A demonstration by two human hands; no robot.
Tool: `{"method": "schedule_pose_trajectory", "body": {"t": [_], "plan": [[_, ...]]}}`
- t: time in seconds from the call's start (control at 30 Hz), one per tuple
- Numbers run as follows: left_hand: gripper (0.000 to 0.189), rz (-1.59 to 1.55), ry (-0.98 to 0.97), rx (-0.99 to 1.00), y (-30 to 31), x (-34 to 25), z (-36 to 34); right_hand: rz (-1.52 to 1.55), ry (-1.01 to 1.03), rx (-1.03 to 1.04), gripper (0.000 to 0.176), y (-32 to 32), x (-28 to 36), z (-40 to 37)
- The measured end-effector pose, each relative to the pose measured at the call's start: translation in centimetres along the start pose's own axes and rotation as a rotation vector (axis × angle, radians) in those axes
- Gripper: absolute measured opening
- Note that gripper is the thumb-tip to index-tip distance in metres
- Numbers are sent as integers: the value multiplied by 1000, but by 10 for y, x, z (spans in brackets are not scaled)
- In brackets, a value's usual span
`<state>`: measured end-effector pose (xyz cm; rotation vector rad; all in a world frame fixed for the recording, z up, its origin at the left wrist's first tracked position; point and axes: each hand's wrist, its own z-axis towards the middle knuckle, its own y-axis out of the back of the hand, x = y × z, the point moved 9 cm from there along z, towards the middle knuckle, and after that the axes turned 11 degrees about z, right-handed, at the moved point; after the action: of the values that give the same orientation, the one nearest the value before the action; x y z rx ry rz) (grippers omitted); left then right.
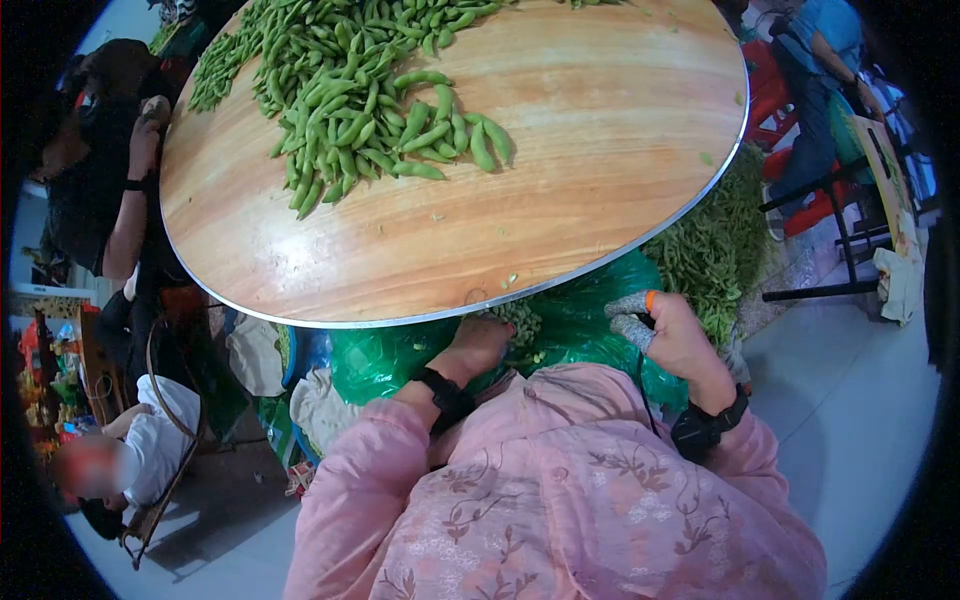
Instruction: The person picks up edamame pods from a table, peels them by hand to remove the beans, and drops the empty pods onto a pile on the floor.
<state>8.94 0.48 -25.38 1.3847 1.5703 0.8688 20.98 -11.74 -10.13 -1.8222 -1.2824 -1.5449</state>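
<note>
Green bean pods (350,110) lie heaped on a round wooden table (590,140). My left hand (478,345) is at the table's near edge, beside shelled beans (522,320) in a green plastic bag (590,310); its fingers are mostly hidden. Further right, over the bag's right side, my right hand (660,328) has grey coverings on its fingers and an orange band. Those fingers are bent together, and whether something small is between them cannot be made out. Both wrists wear black straps.
A heap of greenery (715,240) lies on the floor right of the table. A person in black (100,170) is at the left, another in white (165,425) on a chair below. At the right are a person in blue (820,50), red stools and a small table (885,180).
</note>
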Motion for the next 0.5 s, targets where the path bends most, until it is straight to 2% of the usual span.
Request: {"method": "schedule_pose_trajectory", "body": {"t": [0.23, 0.3, 0.33, 0.4, 0.43, 0.5], "plan": [[21, -180, 41, -202, 71, -3, -50, 125, 70, 14, 19, -9, 8, 4], [17, -489, 32, -180, 91, -9, -65, 177, 72, 76, 18, -18, 17, 5], [17, -479, 36, -190, 107, -17, -71, 226, 62, 132, 18, -23, 21, 4], [10, -1121, -84, -447, 160, -29, -87, 247, 84, 197, 17, -28, 34, 4], [10, -1107, -84, -464, 174, -30, -92, 266, 95, 261, 17, -32, 43, 3], [12, -1363, -25, -350, 181, -29, -93, 326, 103, 308, 17, -35, 65, -2]]}}
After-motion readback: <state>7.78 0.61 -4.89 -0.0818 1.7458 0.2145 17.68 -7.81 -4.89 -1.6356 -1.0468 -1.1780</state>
